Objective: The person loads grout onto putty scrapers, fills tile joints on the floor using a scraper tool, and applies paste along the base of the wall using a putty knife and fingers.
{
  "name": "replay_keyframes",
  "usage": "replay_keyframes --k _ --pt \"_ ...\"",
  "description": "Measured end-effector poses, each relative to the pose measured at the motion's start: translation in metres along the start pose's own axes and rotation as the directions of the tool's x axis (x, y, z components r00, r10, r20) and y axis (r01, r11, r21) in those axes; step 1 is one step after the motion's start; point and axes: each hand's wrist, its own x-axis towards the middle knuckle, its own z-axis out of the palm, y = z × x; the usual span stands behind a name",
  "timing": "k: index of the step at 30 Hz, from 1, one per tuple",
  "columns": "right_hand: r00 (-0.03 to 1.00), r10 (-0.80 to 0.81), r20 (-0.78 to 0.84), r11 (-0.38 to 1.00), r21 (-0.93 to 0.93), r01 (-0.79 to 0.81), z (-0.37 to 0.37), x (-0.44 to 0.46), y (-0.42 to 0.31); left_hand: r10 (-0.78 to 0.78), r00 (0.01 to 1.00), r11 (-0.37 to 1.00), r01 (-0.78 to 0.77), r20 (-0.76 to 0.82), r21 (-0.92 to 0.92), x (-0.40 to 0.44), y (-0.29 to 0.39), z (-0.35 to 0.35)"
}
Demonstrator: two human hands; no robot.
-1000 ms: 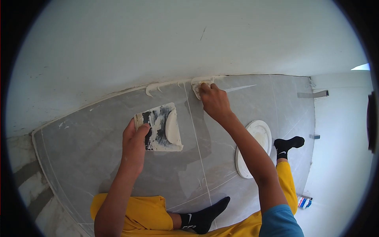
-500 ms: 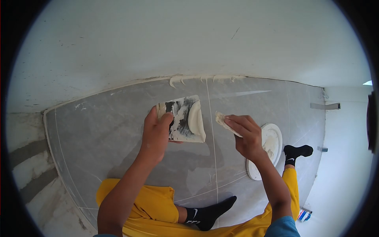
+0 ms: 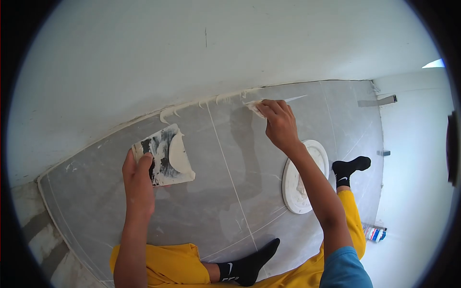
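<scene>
My left hand (image 3: 138,182) is closed on the edge of a flat square board (image 3: 157,165) smeared black and white, thumb on top. A thick lump of off-white paste (image 3: 180,154) lies along the board's right side. In my right hand (image 3: 282,125) is a small flat scraper (image 3: 254,109), coated with paste and partly hidden by the fingers. It is close to the seam between the grey tiles and the white wall; whether it touches the tile I cannot tell. Ridges of paste (image 3: 169,114) mark that seam to its left.
A round white lid-like disc (image 3: 291,193) with paste on it lies on the grey tiles (image 3: 192,216) below my right forearm. My black-socked feet (image 3: 249,264) rest on the tiles. A blue, white and red packet (image 3: 375,234) lies at the lower right.
My right hand has moved the scraper up to the seam. The board in my left hand appears further left, as the view has also turned and shifted right.
</scene>
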Motion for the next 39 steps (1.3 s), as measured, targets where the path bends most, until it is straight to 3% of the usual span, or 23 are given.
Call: replay_keyframes --k 3,7,9,10,12,13,15,20,22,23,28,32,34,35,37,39 --pt "0.993 0.066 -0.096 0.991 -0.114 -0.077 0.04 0.001 0.028 -0.053 0.999 0.998 0.053 0.002 0.017 -0.002 -0.003 0.005" --pt "0.996 0.085 -0.009 0.988 -0.127 -0.085 0.063 0.003 0.031 -0.054 0.999 0.998 0.054 0.001 -0.018 0.003 -0.008 0.003" --pt "0.967 -0.017 0.253 0.973 -0.217 0.074 0.045 0.011 0.038 -0.072 0.997 0.997 0.073 0.017 -0.041 0.005 -0.009 0.003" --pt "0.968 -0.012 0.251 0.972 -0.226 0.07 0.033 0.013 0.043 -0.07 0.997 0.997 0.071 0.026 -0.042 0.004 -0.008 0.006" --pt "0.909 0.02 0.417 0.956 -0.273 0.105 0.016 0.02 0.051 -0.067 0.998 0.997 0.066 -0.005 -0.041 0.003 -0.005 0.009" --pt "0.911 0.016 0.413 0.954 -0.278 0.109 0.016 0.021 0.053 -0.06 0.998 0.997 0.06 -0.005 -0.047 0.004 -0.004 0.007" --pt "0.985 0.141 0.101 0.96 -0.256 -0.111 0.024 0.013 0.057 -0.046 0.999 0.999 0.047 0.007 -0.028 0.006 -0.009 0.002" --pt "0.985 0.094 0.144 0.954 -0.296 -0.048 0.05 0.0 0.071 -0.063 0.998 0.998 0.062 -0.022 -0.028 0.002 -0.006 0.009" --pt "0.912 -0.009 0.41 0.946 -0.293 0.141 0.022 0.009 0.077 -0.054 0.998 0.998 0.053 -0.012 -0.029 0.003 -0.005 0.011" --pt "0.916 -0.011 0.402 0.943 -0.302 0.143 0.017 0.01 0.081 -0.057 0.998 0.998 0.056 -0.011 -0.031 0.003 -0.007 0.01" --pt "0.977 0.18 0.112 0.936 -0.326 -0.135 0.049 -0.004 0.092 -0.062 0.998 0.998 0.061 -0.019 -0.019 0.004 -0.008 0.007" --pt "0.975 0.088 0.205 0.951 -0.309 -0.021 0.032 -0.005 0.104 -0.087 0.996 0.996 0.087 0.009 -0.025 0.001 -0.011 0.01" --pt "0.841 0.108 0.53 0.934 -0.343 0.096 -0.004 0.011 0.106 -0.068 0.997 0.996 0.07 0.028 -0.052 0.003 -0.009 0.014" --pt "0.848 0.104 0.52 0.931 -0.351 0.1 -0.016 0.011 0.104 -0.071 0.997 0.997 0.073 0.039 -0.039 0.004 -0.011 0.011" --pt "0.821 0.191 0.538 0.969 0.029 -0.245 -0.041 -0.004 0.101 -0.076 0.996 0.996 0.078 0.052 -0.035 0.005 -0.011 0.009" --pt "0.429 0.037 0.903 0.817 0.22 -0.533 -0.063 -0.017 0.107 -0.087 0.996 0.996 0.087 -0.008 -0.021 0.0 -0.008 0.012"
